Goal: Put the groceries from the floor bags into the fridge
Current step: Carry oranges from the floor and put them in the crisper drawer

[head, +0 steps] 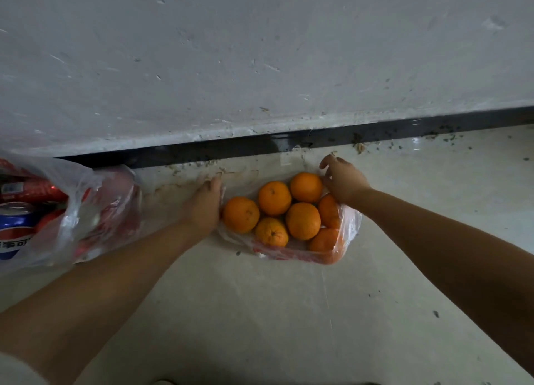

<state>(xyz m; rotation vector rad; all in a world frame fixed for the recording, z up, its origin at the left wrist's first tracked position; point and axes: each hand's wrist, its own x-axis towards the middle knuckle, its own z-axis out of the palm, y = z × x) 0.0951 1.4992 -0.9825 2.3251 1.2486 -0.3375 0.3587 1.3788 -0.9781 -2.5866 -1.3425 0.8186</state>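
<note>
seven oranges (302, 220) lie in a clear plastic bag (348, 228) on the pale floor (260, 312), near the dark skirting strip (231, 147) at the foot of the white wall (260, 52). left hand (205, 204) lies against the bag's left edge (whether its fingers pinch the plastic cannot be told). right hand (341, 179) has its fingers curled on the bag's far right rim. second bag (86, 208), well to the left, holds a blue cola can (14, 228) and red packages (31, 189).
</note>
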